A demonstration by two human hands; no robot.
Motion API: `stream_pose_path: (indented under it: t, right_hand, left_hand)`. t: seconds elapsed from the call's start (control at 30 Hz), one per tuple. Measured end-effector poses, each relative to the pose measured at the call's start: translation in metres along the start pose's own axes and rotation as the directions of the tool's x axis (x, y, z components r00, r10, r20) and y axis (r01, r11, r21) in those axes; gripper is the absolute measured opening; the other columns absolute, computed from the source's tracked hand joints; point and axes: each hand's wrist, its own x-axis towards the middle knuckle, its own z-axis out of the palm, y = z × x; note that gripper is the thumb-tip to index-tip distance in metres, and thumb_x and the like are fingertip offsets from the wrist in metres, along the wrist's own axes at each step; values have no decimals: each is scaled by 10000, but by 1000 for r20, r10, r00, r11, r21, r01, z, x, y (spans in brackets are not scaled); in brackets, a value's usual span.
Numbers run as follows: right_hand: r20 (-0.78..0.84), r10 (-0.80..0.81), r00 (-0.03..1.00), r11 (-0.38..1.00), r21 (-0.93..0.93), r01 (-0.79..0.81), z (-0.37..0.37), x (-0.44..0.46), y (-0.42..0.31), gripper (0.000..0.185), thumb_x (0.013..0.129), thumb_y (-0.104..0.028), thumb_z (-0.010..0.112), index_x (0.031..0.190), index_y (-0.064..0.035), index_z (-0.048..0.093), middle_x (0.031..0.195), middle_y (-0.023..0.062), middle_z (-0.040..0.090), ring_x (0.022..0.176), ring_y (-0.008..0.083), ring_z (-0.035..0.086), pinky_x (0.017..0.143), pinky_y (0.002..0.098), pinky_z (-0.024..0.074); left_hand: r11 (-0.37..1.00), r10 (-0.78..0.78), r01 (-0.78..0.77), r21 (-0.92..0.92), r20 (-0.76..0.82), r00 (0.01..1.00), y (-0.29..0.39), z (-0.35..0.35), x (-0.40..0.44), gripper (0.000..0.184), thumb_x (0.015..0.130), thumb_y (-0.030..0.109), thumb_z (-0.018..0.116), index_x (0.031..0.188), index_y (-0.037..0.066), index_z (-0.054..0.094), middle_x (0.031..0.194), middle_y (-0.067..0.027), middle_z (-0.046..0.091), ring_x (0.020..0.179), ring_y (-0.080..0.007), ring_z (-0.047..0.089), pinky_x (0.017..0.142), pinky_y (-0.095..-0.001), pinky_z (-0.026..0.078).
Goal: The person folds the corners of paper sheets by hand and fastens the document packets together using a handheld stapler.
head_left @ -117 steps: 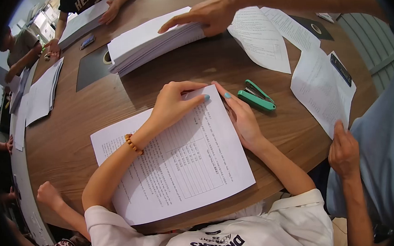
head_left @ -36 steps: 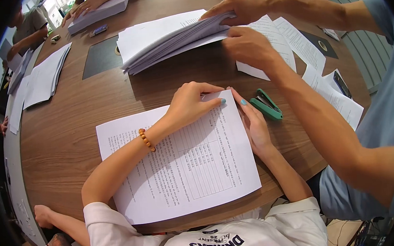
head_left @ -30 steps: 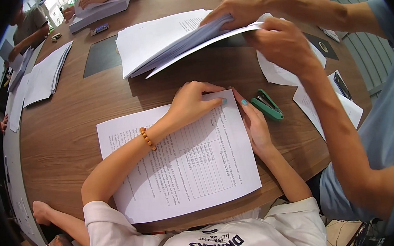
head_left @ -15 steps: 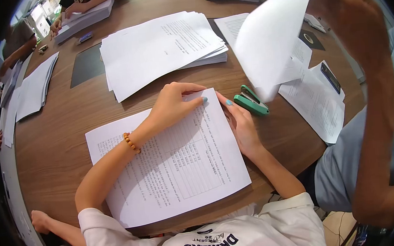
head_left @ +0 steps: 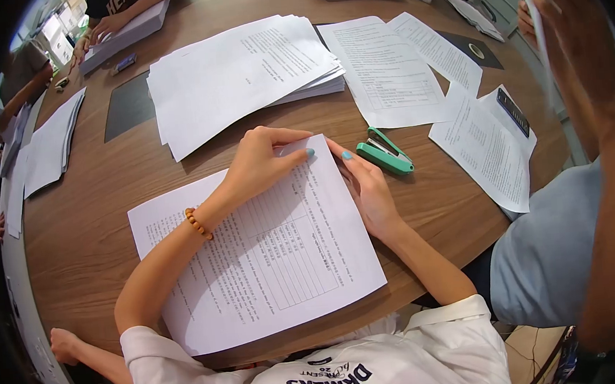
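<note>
printed document is flat on the worktop, right in front of the wearer, skewed to the near edge. top page has lines of text plus a ruled table, running sideways to the wearer. page count: can't tell.

left hand, beaded bracelet at the wrist, is on the far right corner: thumb on the top page, apart from the fingers, which run along the far edge. can't tell if it's pinching.

right hand is against the right edge, fingers pointing to the same corner. its grip is partly hidden, can't tell if clamped.

green stapler just beside the right hand, not touching it, arms spread.

thick paper stack beyond the document, apart from it, top sheets askew. loose sheets to its right; nearer, another printed sheet with a dark handheld device at its right side.

co-worker's hand, upper right, blurred, holds paper up nearly edge-on.
</note>
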Motion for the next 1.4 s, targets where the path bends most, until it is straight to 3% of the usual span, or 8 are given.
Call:
stream_pose_path:
  t: [0.5,0.83,0.97,1.07,1.13,1.2,1.33,1.4]
  right_hand:
    - [-31,24,999,999,45,-23,7,0,1,459,992,-214,321,1389,16,315,1316,127,462,1169,144,459,982,263,361]
    - [-10,13,1000,1000,2,-13,-1,4,7,460,971,-174,344,1389,16,327,1321,97,469,1132,100,473,944,232,374]
    - [31,48,998,999,-1,-48,-6,3,-1,463,963,-153,370,1385,30,323,1351,123,445,1188,126,449,968,240,361]
    - [-4,5,1000,976,-219,-6,-9,3,-1,469,950,-137,418,1373,47,332,1373,151,425,1245,176,420,1002,276,347]
    - [39,-285,958,830,-491,267,-8,1,-2,491,924,-154,490,1355,44,364,1380,167,420,1278,218,394,1028,312,329]
    - [57,-322,945,769,-567,296,-11,2,-6,499,910,-161,517,1347,37,380,1377,171,423,1278,228,395,1031,323,327]
    - [152,-387,909,565,-741,364,-17,3,-9,512,881,-167,562,1335,15,409,1362,180,437,1263,241,413,1020,327,339]
    - [116,-341,933,640,-698,321,-17,2,-6,498,888,-152,548,1332,23,408,1356,172,446,1247,228,428,1010,317,350]
  left_hand:
    - [983,-174,167,70,112,978,9,-11,3,367,745,208,660,1056,14,671,831,-158,692,685,-182,670,638,-272,519]
    - [978,-198,185,94,162,967,9,-15,4,399,739,228,659,1081,21,660,909,-182,685,761,-211,674,702,-283,522]
    - [974,85,-107,201,115,990,10,-27,-3,489,740,195,683,1176,-6,588,1061,-222,638,899,-255,653,786,-322,512]
    - [957,161,-186,224,125,979,8,-26,-11,493,740,146,683,1186,-30,569,1105,-221,622,931,-259,645,804,-331,509]
    - [960,170,-198,196,152,974,11,-23,-16,475,739,118,678,1175,-40,573,1104,-213,625,928,-253,647,801,-329,511]
    - [995,-16,2,99,144,989,15,-21,-19,439,744,90,660,1155,-45,584,1094,-209,630,923,-242,648,806,-318,508]
    - [998,17,-25,66,113,993,7,-18,-19,436,739,88,657,1148,-46,586,1077,-202,637,909,-230,653,802,-308,508]
    - [996,49,-56,66,103,993,5,-18,-17,439,731,92,659,1143,-44,588,1066,-194,642,898,-230,657,798,-304,510]
